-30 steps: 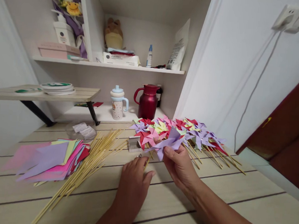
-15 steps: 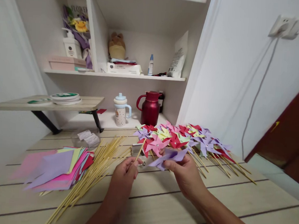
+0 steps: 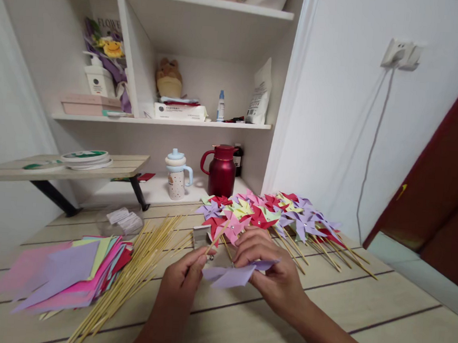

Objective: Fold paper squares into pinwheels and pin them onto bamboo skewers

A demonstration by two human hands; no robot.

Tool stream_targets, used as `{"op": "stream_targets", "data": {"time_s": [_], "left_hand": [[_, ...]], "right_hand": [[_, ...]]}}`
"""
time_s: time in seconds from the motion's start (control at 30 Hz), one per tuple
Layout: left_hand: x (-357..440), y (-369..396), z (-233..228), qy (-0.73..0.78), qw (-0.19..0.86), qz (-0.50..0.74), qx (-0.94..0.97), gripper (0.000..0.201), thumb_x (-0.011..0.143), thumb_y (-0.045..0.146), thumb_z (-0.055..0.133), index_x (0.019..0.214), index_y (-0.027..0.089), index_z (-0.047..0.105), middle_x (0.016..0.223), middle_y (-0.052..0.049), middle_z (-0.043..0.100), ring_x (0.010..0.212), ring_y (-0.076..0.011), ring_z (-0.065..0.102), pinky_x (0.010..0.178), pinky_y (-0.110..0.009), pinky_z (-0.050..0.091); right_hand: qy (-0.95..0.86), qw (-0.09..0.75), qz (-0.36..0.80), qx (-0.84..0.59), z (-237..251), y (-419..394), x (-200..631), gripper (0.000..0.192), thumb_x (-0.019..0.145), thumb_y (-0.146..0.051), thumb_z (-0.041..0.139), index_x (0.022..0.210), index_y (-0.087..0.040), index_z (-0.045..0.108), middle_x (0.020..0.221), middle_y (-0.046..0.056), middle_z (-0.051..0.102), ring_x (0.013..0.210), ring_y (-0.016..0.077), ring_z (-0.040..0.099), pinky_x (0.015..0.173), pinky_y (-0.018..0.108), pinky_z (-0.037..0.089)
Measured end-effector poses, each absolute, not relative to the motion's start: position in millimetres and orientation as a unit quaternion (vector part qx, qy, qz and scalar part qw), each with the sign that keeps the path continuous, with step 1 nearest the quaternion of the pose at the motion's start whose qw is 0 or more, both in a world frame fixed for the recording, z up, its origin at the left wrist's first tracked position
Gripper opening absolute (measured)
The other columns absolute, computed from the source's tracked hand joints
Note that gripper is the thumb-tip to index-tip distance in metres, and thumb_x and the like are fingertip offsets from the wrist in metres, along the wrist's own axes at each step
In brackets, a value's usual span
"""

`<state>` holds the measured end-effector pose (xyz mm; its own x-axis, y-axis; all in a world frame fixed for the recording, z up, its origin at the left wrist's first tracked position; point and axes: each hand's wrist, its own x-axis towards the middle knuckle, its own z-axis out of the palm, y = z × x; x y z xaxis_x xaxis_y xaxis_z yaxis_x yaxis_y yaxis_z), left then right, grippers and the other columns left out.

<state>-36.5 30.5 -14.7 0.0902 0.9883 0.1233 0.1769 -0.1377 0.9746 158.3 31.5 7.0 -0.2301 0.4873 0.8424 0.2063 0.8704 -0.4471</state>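
Observation:
My right hand (image 3: 272, 272) grips a folded purple paper pinwheel (image 3: 231, 274) above the wooden table (image 3: 360, 319). My left hand (image 3: 183, 276) pinches a thin bamboo stick (image 3: 218, 236) that points up and away, its lower end right beside the pinwheel's centre. Just behind my hands lies a heap of finished pinwheels (image 3: 269, 217) in red, pink, yellow and purple, all on sticks.
A bundle of loose bamboo sticks (image 3: 134, 270) and a stack of coloured paper squares (image 3: 66, 272) lie to the left. A small metal box (image 3: 201, 235) sits behind my left hand. A red jug (image 3: 221, 170) and a cup (image 3: 176, 175) stand on the low shelf.
My left hand picked a stick off the table and brought it to the purple pinwheel. My right hand lowered the pinwheel toward me and turned it flat.

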Motion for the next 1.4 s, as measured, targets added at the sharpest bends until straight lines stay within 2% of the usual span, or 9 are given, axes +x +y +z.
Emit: {"op": "stream_targets", "data": {"time_s": [0.2,0.37,0.53,0.73,1.03,1.2,1.4], "left_hand": [[-31,24,-18,0.446,0.469,0.462,0.606,0.034,0.08,0.047,0.056,0.087,0.016,0.068,0.055,0.004,0.044,0.049,-0.0109,0.032,0.048,-0.023,0.024],[-24,15,-15,0.429,0.538,0.461,0.56,0.034,0.081,0.051,0.057,0.081,0.018,0.061,0.049,0.01,0.028,0.045,-0.0074,0.018,0.044,-0.021,0.013],[-23,13,-12,0.411,0.569,0.451,0.552,0.039,0.082,0.056,0.055,0.083,0.017,0.059,0.05,0.01,0.025,0.045,-0.0068,0.015,0.045,-0.021,0.01],[-22,13,-16,0.432,0.549,0.462,0.547,0.041,0.077,0.057,0.062,0.084,0.017,0.064,0.058,0.006,0.028,0.054,-0.0089,0.021,0.05,-0.021,0.016],[-24,13,-19,0.402,0.523,0.442,0.608,0.047,0.076,0.063,0.058,0.085,0.018,0.069,0.059,0.005,0.029,0.056,-0.0114,0.025,0.052,-0.024,0.024],[-22,7,-13,0.425,0.502,0.447,0.606,0.043,0.076,0.06,0.06,0.081,0.018,0.07,0.058,0.004,0.031,0.056,-0.0117,0.025,0.052,-0.024,0.024],[-21,3,-13,0.447,0.452,0.476,0.607,0.037,0.075,0.056,0.061,0.078,0.021,0.072,0.056,0.002,0.04,0.056,-0.0146,0.034,0.056,-0.025,0.035]], "right_hand": [[-0.766,0.597,0.084,-0.224,14,26,162,0.008,0.082,-0.017,0.069,0.084,-0.025,0.07,0.077,0.002,0.07,0.084,0.0227,0.063,0.089,0.045,0.046],[-0.757,0.615,0.057,-0.213,18,25,166,0.007,0.083,-0.017,0.068,0.087,-0.024,0.07,0.079,0.004,0.072,0.083,0.0228,0.063,0.085,0.044,0.047],[-0.75,0.623,0.041,-0.218,21,25,169,0.006,0.085,-0.019,0.068,0.088,-0.024,0.07,0.078,0.003,0.073,0.081,0.0225,0.064,0.085,0.045,0.046],[-0.741,0.631,0.051,-0.223,23,22,167,0.006,0.086,-0.026,0.067,0.086,-0.027,0.072,0.076,0.004,0.073,0.079,0.0235,0.064,0.084,0.046,0.047],[-0.721,0.653,0.074,-0.22,25,22,167,0.006,0.086,-0.027,0.068,0.084,-0.028,0.073,0.073,0.003,0.072,0.078,0.0233,0.064,0.078,0.044,0.049],[-0.72,0.655,0.083,-0.213,26,20,167,0.006,0.085,-0.024,0.069,0.083,-0.027,0.073,0.074,0.004,0.073,0.077,0.023,0.064,0.079,0.044,0.049],[-0.717,0.658,0.082,-0.215,26,19,167,0.006,0.086,-0.028,0.068,0.083,-0.028,0.073,0.073,0.003,0.073,0.078,0.0234,0.064,0.079,0.043,0.049]]}}
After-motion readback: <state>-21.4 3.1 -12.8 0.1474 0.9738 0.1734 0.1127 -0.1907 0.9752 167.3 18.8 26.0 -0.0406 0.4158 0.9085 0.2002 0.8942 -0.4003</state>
